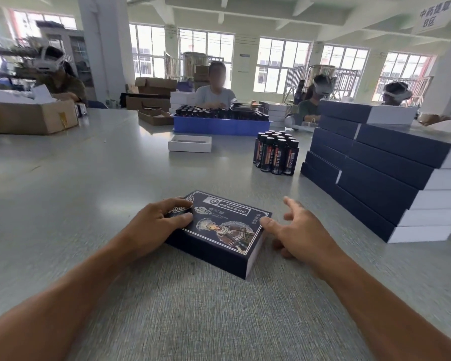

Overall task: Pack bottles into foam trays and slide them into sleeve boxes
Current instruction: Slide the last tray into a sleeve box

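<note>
Left hand point(156, 222) gripping sleeve box's point(219, 231) left end on tabletop point(89, 178); right hand point(294, 230) relaxed, thumb touching box's right edge; bottles point(276, 155) beyond box.

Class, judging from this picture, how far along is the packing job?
Done: boxes stacked at right. In hand: a printed box, left hand gripping its end, right hand open beside it. Left: loose bottles, an empty tray, a blue crate of bottles.

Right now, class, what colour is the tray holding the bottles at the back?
Blue: the tray shows best in the head view.
</note>
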The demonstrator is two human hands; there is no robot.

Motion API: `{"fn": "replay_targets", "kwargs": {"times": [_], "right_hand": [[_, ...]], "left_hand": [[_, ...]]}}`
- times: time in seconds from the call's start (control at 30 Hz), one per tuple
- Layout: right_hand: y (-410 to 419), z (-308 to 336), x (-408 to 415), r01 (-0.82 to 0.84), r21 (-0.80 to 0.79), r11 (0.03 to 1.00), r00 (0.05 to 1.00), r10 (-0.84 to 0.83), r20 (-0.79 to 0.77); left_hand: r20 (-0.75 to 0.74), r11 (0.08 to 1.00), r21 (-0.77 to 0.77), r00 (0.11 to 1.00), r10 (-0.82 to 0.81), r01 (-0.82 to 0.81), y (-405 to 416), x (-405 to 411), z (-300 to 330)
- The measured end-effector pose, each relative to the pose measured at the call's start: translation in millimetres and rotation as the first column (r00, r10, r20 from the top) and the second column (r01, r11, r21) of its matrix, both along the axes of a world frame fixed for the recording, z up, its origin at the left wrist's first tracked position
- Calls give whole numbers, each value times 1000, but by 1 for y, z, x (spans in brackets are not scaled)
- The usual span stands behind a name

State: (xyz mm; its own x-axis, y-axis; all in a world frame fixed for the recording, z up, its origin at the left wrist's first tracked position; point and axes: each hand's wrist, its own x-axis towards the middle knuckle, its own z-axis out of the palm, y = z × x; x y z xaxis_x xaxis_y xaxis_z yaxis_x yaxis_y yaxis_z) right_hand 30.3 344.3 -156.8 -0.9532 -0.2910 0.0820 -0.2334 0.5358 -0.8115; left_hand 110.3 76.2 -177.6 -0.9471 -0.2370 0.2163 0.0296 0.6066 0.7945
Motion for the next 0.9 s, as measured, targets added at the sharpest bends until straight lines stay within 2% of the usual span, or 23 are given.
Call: {"fn": "replay_targets", "kwargs": {"times": [0.1, 0.17, 0.27, 0.37, 0.43, 0.53, 0.67, 0.77, 0.9], "right_hand": [[0, 0, 0, -69, 0, 998, 997, 69, 33], [1, -1, -1, -100, -17, 995, 994, 100, 41], [4, 0, 2, -82, -1, 997, 997, 82, 12], [1, 4, 7, -61, 43, 997, 998, 60, 34], [1, 8, 11, -67, 31, 997, 997, 65, 50], [4, 14, 17, -92, -95, 991, 985, 105, 140], [13, 19, 19, -91, -205, 975, 964, 139, 229], [28, 33, 17, 15, -313, 950, 970, 62, 233], [61, 63, 15, 132, -383, 914, 989, -93, 119]], "left_hand": [[-3, 998, -43, 999, 39, -39, 0, 1, -1], [-10, 986, -111, 992, 124, -124, 1, 4, -2], [5, 909, -268, 943, 332, -318, 2, 8, -2], [50, 878, -322, 920, 389, -354, 6, 11, -3], [52, 881, -302, 917, 396, -364, 9, 13, -4], [-12, 886, -243, 914, 405, -395, 12, 15, -7], [-101, 916, -96, 919, 381, -390, 22, 9, -10], [-134, 941, 22, 931, 338, -339, 36, 4, -12], [-206, 976, 25, 954, 216, -216, 48, -11, -27]]}}
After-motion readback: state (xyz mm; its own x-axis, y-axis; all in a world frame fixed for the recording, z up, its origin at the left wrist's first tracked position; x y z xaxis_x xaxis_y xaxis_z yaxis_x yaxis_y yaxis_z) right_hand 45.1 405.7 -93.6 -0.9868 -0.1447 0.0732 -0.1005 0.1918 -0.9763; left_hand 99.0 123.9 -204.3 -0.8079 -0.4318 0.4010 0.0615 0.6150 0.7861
